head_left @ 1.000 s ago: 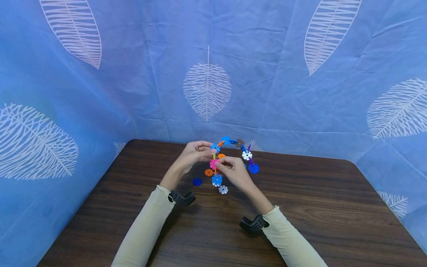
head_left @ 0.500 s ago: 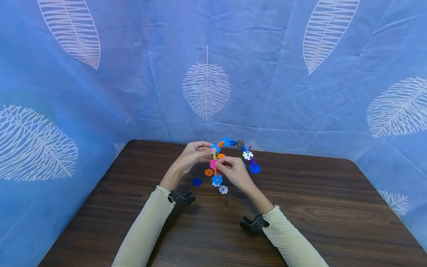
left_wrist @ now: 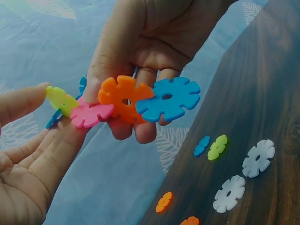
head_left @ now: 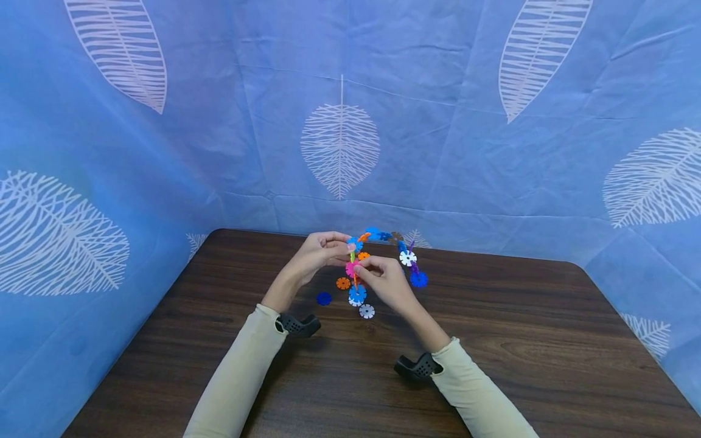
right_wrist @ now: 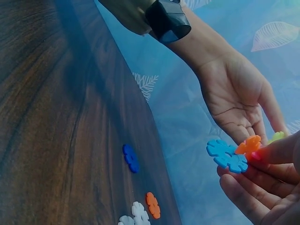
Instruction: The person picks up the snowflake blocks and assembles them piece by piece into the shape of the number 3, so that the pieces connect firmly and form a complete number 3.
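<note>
A looped chain of interlocking plastic snowflake discs [head_left: 408,258] in several colours hangs between my hands, above the table. My left hand [head_left: 314,258] pinches the chain by its yellow-green disc [left_wrist: 61,101] and the blue disc beside it. With thumb and fingers, my right hand [head_left: 386,283] pinches the pink disc [left_wrist: 89,113]. An orange disc [left_wrist: 124,97] slots into the pink one, and a light-blue disc [left_wrist: 171,98] makes the near end. The far part curves back and right to a dark-blue disc [head_left: 418,279]. Fingers cover part of the pink and yellow-green discs.
Loose discs lie on the dark wood table [head_left: 520,340] beneath the hands: a dark-blue disc [head_left: 324,298], an orange disc [head_left: 343,283], a white disc [head_left: 367,311] and several more. A blue leaf-print cloth [head_left: 427,152] hangs behind the table.
The chain's far part has shifted slightly right and down. Both hands keep their grip in nearly the same place, and the loose discs have stayed put.
</note>
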The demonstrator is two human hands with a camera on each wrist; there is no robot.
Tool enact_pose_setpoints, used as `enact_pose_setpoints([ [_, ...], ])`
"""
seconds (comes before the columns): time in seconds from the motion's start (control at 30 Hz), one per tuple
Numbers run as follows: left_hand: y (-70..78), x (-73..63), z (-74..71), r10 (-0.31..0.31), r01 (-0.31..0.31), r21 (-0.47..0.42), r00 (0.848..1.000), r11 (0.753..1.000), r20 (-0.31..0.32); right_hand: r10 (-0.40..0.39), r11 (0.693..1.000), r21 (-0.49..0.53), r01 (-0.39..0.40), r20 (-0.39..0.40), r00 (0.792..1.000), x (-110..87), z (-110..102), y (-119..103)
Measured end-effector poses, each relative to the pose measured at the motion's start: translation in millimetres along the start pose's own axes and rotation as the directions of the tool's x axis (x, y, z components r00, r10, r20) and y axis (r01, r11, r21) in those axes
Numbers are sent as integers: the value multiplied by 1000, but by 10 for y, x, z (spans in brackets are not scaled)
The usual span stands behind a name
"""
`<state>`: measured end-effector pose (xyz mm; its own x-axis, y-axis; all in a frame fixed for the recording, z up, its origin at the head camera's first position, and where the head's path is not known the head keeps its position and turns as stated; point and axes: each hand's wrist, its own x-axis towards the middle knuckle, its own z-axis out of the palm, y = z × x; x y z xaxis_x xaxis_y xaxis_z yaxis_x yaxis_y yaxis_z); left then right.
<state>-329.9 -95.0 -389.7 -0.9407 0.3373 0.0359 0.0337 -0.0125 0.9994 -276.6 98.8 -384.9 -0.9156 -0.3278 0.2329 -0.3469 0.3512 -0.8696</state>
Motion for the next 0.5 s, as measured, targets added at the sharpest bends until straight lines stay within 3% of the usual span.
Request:
enact_pose_setpoints([
  [0.2, 14, -5, 5, 2, -2, 9, 1000, 1000, 23, -17, 1000, 18, 17, -5, 1000, 50, 1, 182],
  [0.5, 16, 2, -55, 30, -30, -5, 998, 1000, 57, -32, 999, 10, 31, 23, 999, 41, -9, 175],
])
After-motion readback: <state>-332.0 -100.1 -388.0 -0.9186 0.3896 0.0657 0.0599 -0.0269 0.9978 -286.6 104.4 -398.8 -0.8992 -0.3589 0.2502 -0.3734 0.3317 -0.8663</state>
